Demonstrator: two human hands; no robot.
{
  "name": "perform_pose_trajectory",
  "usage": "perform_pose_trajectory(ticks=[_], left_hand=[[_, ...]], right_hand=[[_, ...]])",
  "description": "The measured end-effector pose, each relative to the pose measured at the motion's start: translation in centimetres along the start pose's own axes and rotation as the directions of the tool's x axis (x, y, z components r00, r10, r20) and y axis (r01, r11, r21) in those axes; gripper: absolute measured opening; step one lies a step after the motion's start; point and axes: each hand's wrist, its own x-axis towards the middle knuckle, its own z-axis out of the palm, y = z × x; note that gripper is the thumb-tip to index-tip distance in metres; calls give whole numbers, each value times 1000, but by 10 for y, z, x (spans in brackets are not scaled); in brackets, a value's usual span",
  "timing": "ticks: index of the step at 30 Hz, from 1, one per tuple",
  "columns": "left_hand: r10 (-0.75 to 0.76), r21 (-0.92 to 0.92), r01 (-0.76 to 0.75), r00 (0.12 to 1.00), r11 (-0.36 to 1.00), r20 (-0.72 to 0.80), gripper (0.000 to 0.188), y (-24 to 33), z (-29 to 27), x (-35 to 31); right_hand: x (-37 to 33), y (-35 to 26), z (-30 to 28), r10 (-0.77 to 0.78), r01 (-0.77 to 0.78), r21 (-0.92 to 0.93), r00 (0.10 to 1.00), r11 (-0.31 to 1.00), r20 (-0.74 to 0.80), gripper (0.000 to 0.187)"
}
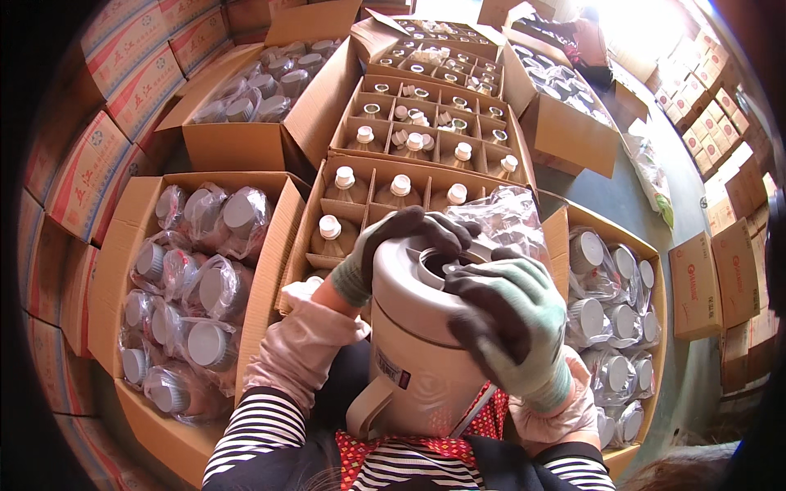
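A beige thermos jug (413, 360) with a side handle (370, 407) stands upright against my lap. Its top is uncapped, showing a dark round opening (434, 263). Both hands wear grey-green work gloves with dark fingers. My left hand (409, 237) curls over the jug's far left rim, fingers on its shoulder. Bent around the right side of the neck, my right hand (516, 307) rests its fingertips at the opening; anything small under them is hidden. Just beyond the jug, a divided carton (366, 168) holds bottle-shaped pieces with white caps (400, 186).
Crumpled clear plastic (508, 217) lies on the divided carton's right. Open cartons of bagged grey-lidded containers stand left (282, 245) and right (565, 237). More divided cartons (434, 123) extend behind. Stacked boxes (90, 168) line the left; another person (589, 45) is far right.
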Motion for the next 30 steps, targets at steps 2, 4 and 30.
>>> perform_pose_trajectory(ticks=[2,4,30], left_hand=[[-113,244,138,987,960,-113,60,26,5,-10],[-153,606,225,974,763,-169,69,60,24,-14],[273,838,-132,962,529,-21,70,75,67,-28]], right_hand=[[-13,43,-3,58,-58,306,998,950,10,26],[-24,78,11,-14,61,484,995,873,-101,31],[-30,75,-1,289,-157,732,956,663,-57,43]])
